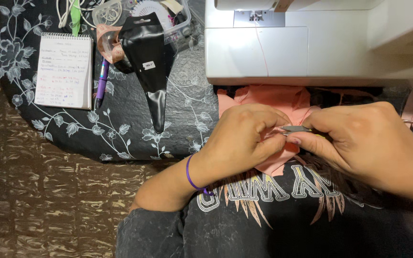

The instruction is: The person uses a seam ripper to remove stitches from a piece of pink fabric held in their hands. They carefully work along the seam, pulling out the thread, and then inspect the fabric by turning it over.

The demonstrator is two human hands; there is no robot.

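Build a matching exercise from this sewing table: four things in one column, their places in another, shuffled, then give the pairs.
1. white spiral notepad
2. purple pen
3. salmon-pink fabric piece
4. thin grey metal tool

A. pinched in the right hand
B. just in front of the white sewing machine
C. far left on the black floral cloth
D. right beside the notepad's right edge

Pairs: 1-C, 2-D, 3-B, 4-A
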